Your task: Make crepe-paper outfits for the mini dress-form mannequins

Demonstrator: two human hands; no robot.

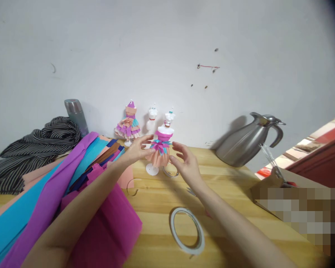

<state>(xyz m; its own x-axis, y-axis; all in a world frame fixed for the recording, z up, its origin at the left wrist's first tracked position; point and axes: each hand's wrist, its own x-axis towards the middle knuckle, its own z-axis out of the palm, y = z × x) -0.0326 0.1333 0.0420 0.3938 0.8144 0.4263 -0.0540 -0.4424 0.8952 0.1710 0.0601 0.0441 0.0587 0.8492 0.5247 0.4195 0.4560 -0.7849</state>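
A small white dress-form mannequin [165,130] wears a paper dress with a magenta top, a peach skirt [159,158] and a blue-and-magenta bow [161,146]. Its round white base [152,169] is on the table, and the form looks slightly tilted. My left hand [141,149] is at the left side of the dress, fingers apart, its thumb at the skirt's edge by the bow. On the other side my right hand [186,160] spreads its fingers close to the skirt. Whether either hand presses on the paper I cannot tell.
Behind stand a ruffled-dress mannequin [127,126] and a white mannequin [151,121]. Coloured crepe paper [108,212], a striped cloth [41,145] and a flask [76,115] lie left. A tape roll [187,230] lies in front; a metal jug [244,143] and a box with scissors [289,183] are right.
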